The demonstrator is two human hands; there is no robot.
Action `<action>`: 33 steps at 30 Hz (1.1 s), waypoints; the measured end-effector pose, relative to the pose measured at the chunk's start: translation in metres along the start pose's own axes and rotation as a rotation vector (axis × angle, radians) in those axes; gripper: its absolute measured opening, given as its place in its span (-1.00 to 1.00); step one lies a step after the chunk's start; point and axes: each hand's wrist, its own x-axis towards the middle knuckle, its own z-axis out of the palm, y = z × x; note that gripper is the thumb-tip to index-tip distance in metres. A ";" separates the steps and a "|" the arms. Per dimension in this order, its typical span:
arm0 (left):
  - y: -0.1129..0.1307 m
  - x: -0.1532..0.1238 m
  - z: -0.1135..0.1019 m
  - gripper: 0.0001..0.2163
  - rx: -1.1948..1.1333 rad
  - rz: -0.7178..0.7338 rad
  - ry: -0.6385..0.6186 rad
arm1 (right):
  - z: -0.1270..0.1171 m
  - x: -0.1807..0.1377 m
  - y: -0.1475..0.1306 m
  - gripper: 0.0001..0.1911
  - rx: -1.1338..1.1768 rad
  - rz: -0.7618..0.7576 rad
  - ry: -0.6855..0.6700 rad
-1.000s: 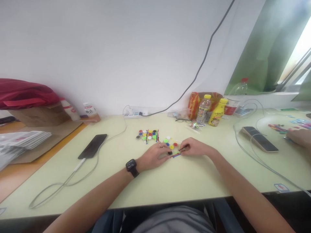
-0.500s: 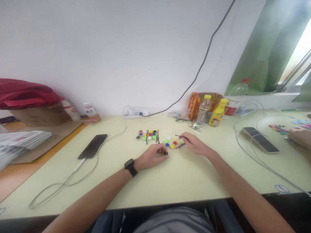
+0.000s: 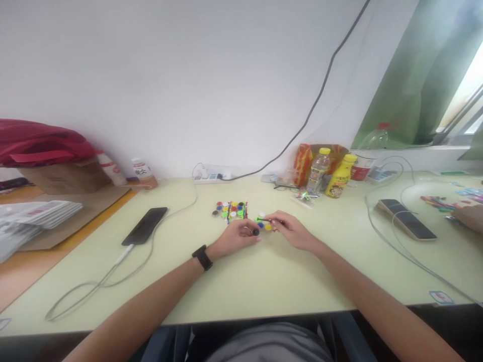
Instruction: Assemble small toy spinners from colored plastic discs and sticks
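Note:
Between the thumb and fingers of my left hand [image 3: 237, 238] is a small round black disc [image 3: 255, 232]. My right hand [image 3: 290, 229] pinches a thin black stick [image 3: 265, 219], its free tip pointing left, above and a little right of the disc. The stick and disc look apart. Beyond my left hand lies a group of small coloured discs [image 3: 219, 207] with thin coloured sticks [image 3: 246, 208] among them. More discs, such as a yellow disc [image 3: 268, 227] and a blue disc [image 3: 260, 225], lie between my hands, partly covered by the right one.
A phone [image 3: 145, 226] on a charging cable lies to the left. Bottles [image 3: 340, 176] and a red-yellow bag [image 3: 303, 166] stand at the back right. Further right are a second dark device [image 3: 406, 219], loose cables and another person's hand [image 3: 471, 217]. A power strip [image 3: 211, 177] lies along the wall.
My right hand has moved left with the black stick, bringing it close to my left hand. The left hand has shifted slightly, and the black disc now faces more toward me.

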 end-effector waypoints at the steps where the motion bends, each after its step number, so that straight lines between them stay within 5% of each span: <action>1: 0.000 0.000 0.000 -0.59 -0.006 0.010 0.002 | 0.004 -0.001 -0.001 -0.68 0.020 0.003 -0.018; 15: 0.005 -0.003 0.003 -0.62 0.075 0.080 -0.023 | 0.031 -0.002 0.000 -0.85 0.123 -0.017 -0.029; 33: 0.003 -0.004 0.003 -0.65 0.026 0.128 -0.017 | 0.024 -0.001 0.000 -0.66 -0.031 0.034 0.034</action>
